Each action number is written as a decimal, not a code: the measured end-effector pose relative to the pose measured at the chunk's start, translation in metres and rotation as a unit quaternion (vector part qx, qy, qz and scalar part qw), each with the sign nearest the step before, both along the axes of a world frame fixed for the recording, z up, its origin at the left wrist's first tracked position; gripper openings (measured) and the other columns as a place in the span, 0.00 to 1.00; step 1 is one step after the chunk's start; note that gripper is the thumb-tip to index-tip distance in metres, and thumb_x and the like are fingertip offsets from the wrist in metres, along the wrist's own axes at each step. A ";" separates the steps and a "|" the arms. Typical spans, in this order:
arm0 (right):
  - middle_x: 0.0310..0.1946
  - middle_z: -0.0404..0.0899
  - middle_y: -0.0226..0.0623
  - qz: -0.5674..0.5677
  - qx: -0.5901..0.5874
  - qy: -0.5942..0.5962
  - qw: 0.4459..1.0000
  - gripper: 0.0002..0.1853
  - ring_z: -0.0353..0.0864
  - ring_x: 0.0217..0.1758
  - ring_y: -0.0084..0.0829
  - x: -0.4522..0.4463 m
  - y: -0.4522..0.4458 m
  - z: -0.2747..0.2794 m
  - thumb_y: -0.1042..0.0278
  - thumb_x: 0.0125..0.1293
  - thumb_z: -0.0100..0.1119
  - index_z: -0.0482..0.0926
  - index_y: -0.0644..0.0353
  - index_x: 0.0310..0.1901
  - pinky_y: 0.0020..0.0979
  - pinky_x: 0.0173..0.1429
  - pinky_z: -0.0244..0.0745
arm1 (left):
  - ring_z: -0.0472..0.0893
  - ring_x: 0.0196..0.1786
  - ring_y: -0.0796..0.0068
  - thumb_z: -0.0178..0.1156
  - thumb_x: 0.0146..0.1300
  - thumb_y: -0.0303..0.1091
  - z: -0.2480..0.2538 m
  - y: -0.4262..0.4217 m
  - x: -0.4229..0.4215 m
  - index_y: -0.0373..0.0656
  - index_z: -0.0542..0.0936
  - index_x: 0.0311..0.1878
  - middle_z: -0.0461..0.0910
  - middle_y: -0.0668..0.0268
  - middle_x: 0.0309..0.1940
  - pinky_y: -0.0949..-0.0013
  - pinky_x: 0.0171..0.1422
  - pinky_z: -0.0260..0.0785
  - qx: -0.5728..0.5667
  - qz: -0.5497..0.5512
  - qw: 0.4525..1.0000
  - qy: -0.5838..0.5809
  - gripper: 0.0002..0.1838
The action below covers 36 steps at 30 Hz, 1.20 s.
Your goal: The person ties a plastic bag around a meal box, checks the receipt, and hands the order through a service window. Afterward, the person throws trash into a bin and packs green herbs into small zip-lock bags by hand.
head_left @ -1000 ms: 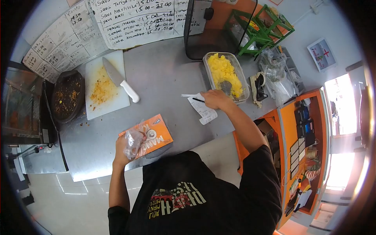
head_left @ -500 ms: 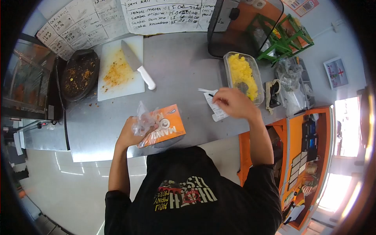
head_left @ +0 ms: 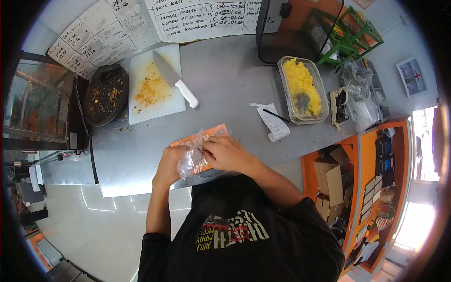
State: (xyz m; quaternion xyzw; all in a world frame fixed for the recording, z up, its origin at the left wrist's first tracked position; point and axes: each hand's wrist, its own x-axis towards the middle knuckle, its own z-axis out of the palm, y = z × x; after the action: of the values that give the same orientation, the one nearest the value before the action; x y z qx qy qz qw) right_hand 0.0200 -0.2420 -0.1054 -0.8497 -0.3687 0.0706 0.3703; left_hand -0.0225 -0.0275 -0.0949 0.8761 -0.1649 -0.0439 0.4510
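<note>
A clear plastic bag is gathered between both hands above an orange printed box at the counter's front edge. My left hand is closed round the bag's left side. From the right, my right hand pinches the bag with bent fingers, over the box. The hands cover much of the box's top. Further right lie a curled paper receipt and a black pen, with neither hand on them.
A white cutting board bears a white-handled knife and crumbs. Left of it is a dark stone mortar. A tub of yellow food, a black pouch, plastic bags and green racks stand at the right.
My right hand has let go of the pen and moved left to the plastic bag. The pen now lies by the receipt. The view has shifted, and the box is more covered.
</note>
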 end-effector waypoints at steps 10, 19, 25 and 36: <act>0.34 0.85 0.44 -0.064 0.090 0.143 0.984 0.11 0.87 0.35 0.38 -0.005 -0.010 -0.001 0.76 0.58 0.66 0.81 0.66 0.44 0.34 0.41 0.82 | 0.85 0.37 0.53 0.70 0.43 0.27 -0.011 0.001 -0.009 0.41 0.86 0.39 0.85 0.55 0.33 0.63 0.42 0.76 -0.013 0.009 1.000 0.000 0.16; 0.33 0.86 0.45 -0.171 0.183 0.231 0.940 0.08 0.87 0.31 0.35 -0.025 0.014 -0.010 0.78 0.62 0.63 0.83 0.66 0.43 0.32 0.38 0.80 | 0.85 0.41 0.58 0.72 0.43 0.28 -0.032 -0.008 -0.023 0.42 0.86 0.43 0.86 0.59 0.38 0.62 0.47 0.79 0.015 0.031 0.993 -0.117 0.19; 0.36 0.87 0.45 -0.146 0.233 0.232 0.933 0.12 0.88 0.31 0.36 -0.024 0.024 -0.013 0.77 0.65 0.61 0.77 0.63 0.50 0.33 0.36 0.80 | 0.85 0.41 0.56 0.69 0.48 0.24 -0.029 -0.006 -0.028 0.40 0.80 0.49 0.84 0.56 0.39 0.59 0.46 0.78 -0.012 0.062 0.996 -0.061 0.21; 0.31 0.84 0.41 -0.061 0.116 -0.031 0.991 0.10 0.86 0.29 0.42 -0.040 0.010 -0.028 0.78 0.63 0.64 0.76 0.62 0.45 0.38 0.33 0.80 | 0.88 0.38 0.64 0.64 0.58 0.16 0.008 -0.013 -0.007 0.38 0.70 0.48 0.86 0.54 0.35 0.68 0.44 0.79 -0.100 0.154 0.965 0.185 0.18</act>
State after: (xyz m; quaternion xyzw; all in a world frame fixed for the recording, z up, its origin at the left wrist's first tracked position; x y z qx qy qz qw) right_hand -0.0199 -0.2320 -0.1329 -0.8237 -0.3331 -0.0216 0.4584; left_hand -0.0295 -0.0403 -0.0868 0.8179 0.0554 -0.1187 0.5602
